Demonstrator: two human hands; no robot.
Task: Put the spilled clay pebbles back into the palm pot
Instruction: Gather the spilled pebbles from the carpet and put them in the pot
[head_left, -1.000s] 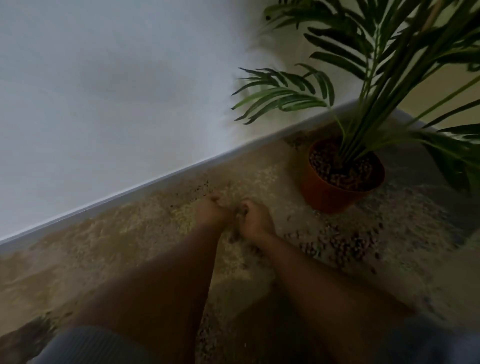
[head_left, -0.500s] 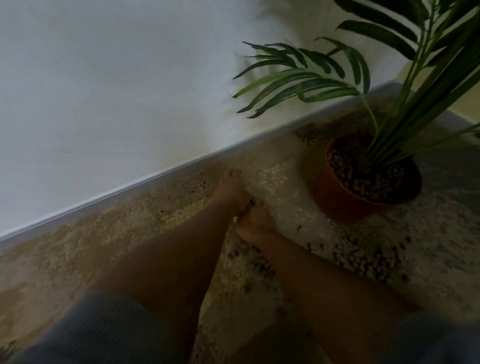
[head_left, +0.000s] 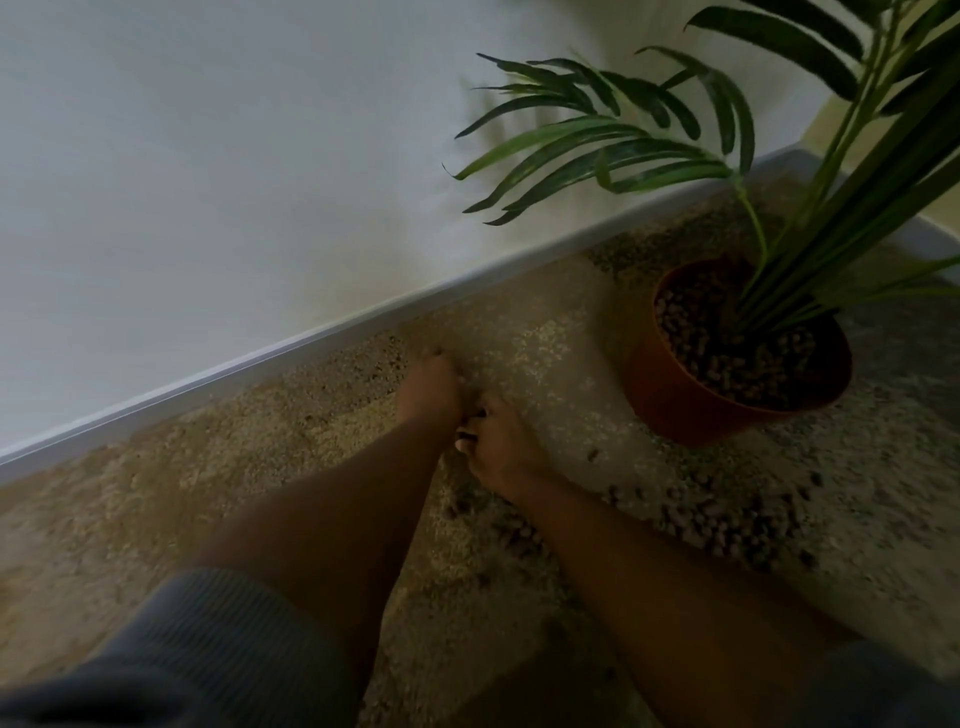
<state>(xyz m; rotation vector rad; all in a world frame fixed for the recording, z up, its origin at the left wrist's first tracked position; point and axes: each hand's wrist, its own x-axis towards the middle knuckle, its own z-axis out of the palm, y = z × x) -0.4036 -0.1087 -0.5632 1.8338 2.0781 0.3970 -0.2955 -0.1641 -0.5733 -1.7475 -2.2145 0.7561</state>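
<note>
Reaching low over the carpet (head_left: 260, 467), the left hand (head_left: 428, 389) and right hand (head_left: 501, 447) meet, fingers curled; whether they hold anything I cannot tell. Spilled pebbles (head_left: 727, 525) lie beside the right forearm, near the orange pot (head_left: 670, 400).

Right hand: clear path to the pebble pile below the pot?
Probably yes. The right hand rests on the carpet just left of the spilled pebbles; only bare carpet lies between, and the pot stands farther back.

No legible txt anywhere
</note>
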